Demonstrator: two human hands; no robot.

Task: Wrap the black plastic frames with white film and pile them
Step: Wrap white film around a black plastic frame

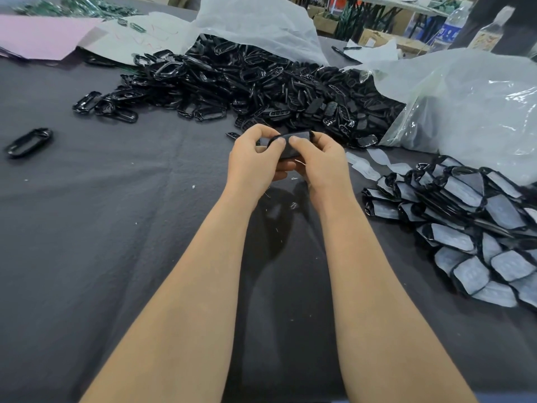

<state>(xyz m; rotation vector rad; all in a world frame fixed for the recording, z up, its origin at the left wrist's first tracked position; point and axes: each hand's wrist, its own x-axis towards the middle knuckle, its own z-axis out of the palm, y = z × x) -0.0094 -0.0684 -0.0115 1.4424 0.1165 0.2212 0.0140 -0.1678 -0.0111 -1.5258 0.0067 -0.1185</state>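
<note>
Above the middle of the table (pixel 116 228), head view: the left hand (pixel 255 161) and the right hand (pixel 321 164) hold one black plastic frame (pixel 295 145) between them, clear of the cloth. The fingers (pixel 255 135) of both hands are curled round the frame, thumbs pressing on its upper face. A greyish sheet appears to cover that face (whether the white film is fully seated cannot be told).

Bare frames lie in a heap (pixel 261 82) toward the far edge, beside a clear plastic bag (pixel 465 112). Wrapped frames form a pile (pixel 470 222) along the right edge, with loose film pieces (pixel 366 167) just beside it.

Handling, as judged: the frame is light, stiff and glossy, hence liable to slip. Grip it by the long rim edges, not across the open centre. The film looks thin and limp and will crease, so smooth it from the centre outward.
</note>
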